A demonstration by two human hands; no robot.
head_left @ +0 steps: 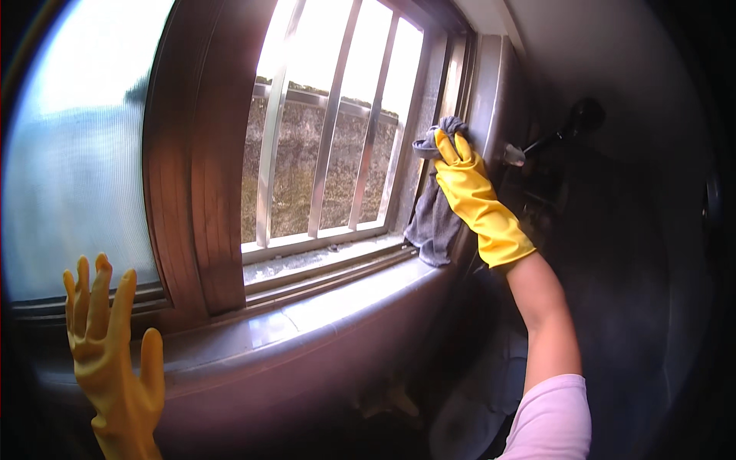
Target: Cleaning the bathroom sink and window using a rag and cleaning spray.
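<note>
My right hand [466,180], in a yellow rubber glove, presses a dark grey cloth [435,222] against the right side of the window frame [448,80]. Part of the cloth bunches above the fingers, and the rest hangs down to the tiled sill. My left hand [111,349], gloved in yellow too, is raised at the lower left with its fingers spread and nothing in it. It is nearest to the frosted glass pane [77,176]; whether the fingertips touch the pane I cannot tell.
Upright metal bars [330,123] stand outside the window opening, with a rough wall beyond. A brown sash frame [199,169] divides the opening from the frosted pane. Below runs a shiny tiled sill [307,310]. A dark shower head [586,115] juts out at the right.
</note>
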